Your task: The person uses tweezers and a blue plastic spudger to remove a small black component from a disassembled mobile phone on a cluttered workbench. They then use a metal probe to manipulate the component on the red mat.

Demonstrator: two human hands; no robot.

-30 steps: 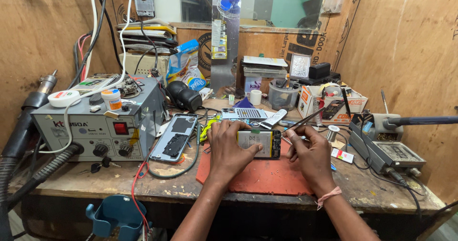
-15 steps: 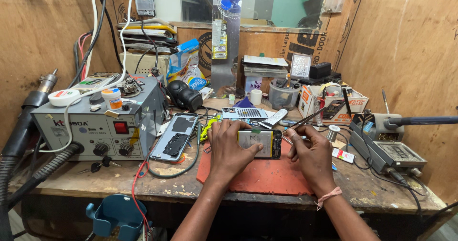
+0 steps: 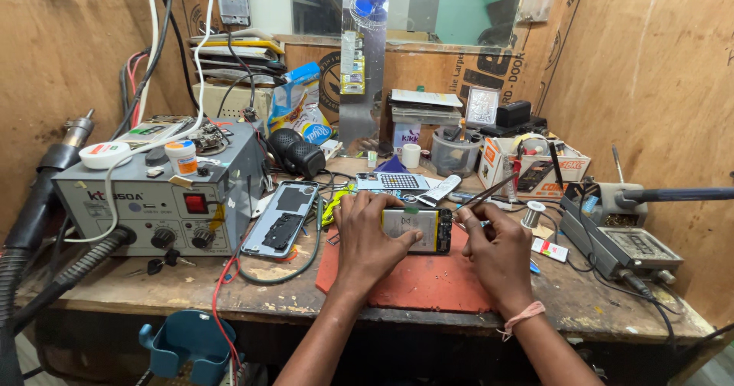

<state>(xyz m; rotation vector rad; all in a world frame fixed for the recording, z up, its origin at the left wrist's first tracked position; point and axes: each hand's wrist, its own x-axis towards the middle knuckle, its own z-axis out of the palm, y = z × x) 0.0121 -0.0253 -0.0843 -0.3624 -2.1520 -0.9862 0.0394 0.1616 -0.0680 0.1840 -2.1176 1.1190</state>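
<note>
On the desk, left to right:

Grey hot-air rework station: stands at the left end with loose cables trailing toward the work; a snagged cable could likely drag across the mat.

Detached silver phone back cover: leans against the station, just beside the left hand; a stray elbow might knock it flat.

Left hand: fingers pressed down on the left end of the opened phone, pinning it.

Opened phone with pale battery showing: lies on the red rubber work mat, between both hands. If the hold slackens it may skid.

Right hand: pinching thin metal tweezers, tips seemingly near the phone's right edge, though the contact is hard to see. A slip there could puncture the battery or scratch the board.

Soldering iron stand: near the right wrist; a burn risk if hot.
</note>
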